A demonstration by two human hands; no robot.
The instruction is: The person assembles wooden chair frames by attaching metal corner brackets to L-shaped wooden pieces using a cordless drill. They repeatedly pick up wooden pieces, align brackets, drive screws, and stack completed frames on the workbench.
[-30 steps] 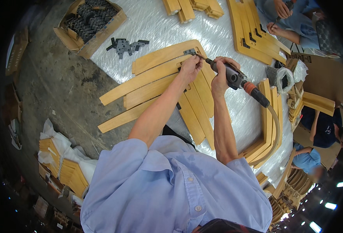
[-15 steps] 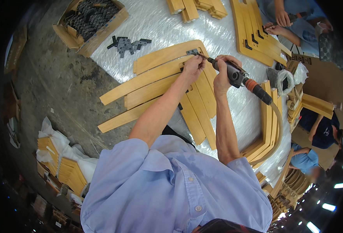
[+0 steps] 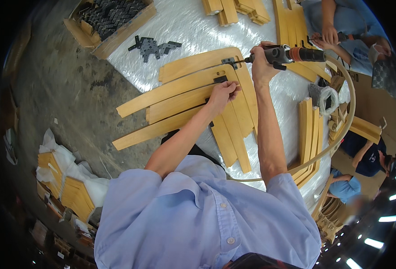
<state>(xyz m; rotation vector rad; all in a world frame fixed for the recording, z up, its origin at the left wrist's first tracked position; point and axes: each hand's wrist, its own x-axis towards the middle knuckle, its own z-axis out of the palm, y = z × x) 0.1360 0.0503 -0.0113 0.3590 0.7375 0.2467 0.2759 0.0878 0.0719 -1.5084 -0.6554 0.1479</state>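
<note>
My right hand (image 3: 263, 67) is wrapped round an air screwdriver (image 3: 278, 55) with a black and orange body. Its thin bit points left, its tip at the dark metal bracket (image 3: 229, 62) on the top corner of an L-shaped wooden piece (image 3: 198, 62). Just nearer to me, my left hand (image 3: 224, 95) hovers over the neighbouring wooden pieces (image 3: 175, 92), its thumb and fingers pinched together. Whatever they hold is too small to make out. Black brackets also show at the corners of these nested pieces, partly hidden behind my left hand.
Loose black brackets (image 3: 152, 47) lie beyond the wooden pieces, near a cardboard box (image 3: 100, 50) full of them. A pale hose (image 3: 351, 98) loops down on the right. More wooden frames (image 3: 306, 130) stand at the right. A co-worker's hands (image 3: 328, 36) work at the far right.
My left hand has drawn back from the bracket toward me. The screwdriver has swung from a slant to nearly level, its rear end rising to the right and the hose with it.
</note>
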